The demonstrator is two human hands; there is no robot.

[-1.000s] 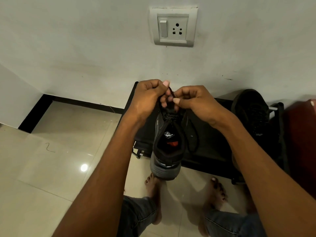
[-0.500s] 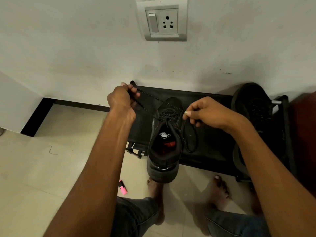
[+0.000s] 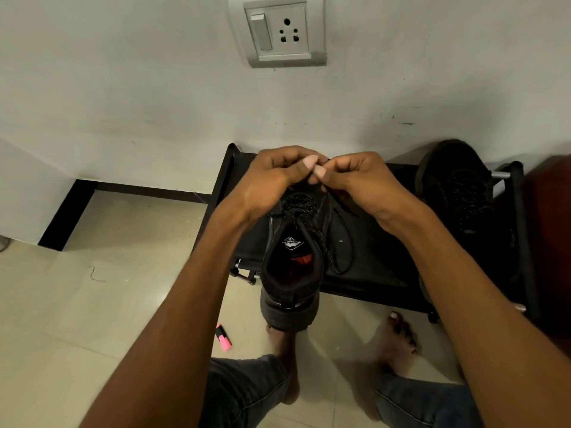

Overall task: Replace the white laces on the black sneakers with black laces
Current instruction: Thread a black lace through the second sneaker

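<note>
A black sneaker (image 3: 292, 282) rests heel toward me on the front edge of a low black rack (image 3: 380, 273), its heel hanging over the floor. A black speckled lace (image 3: 343, 251) runs through its eyelets and loops down its right side. My left hand (image 3: 275, 177) and my right hand (image 3: 355, 180) meet above the toe end, fingertips together, each pinching the lace. The point where the lace is held is hidden by the fingers. A second black sneaker (image 3: 457, 186) leans upright on the rack at the right.
A pink highlighter (image 3: 223, 337) lies on the tiled floor by my bare left foot (image 3: 284, 359); my right foot (image 3: 398, 341) is beside it. The wall with a switch socket (image 3: 284, 32) is close behind the rack. A dark red object (image 3: 550, 242) stands at the far right.
My left hand, which had pulled the lace out to the left, has come back to the middle. Both hands now meet above the sneaker's toe end.
</note>
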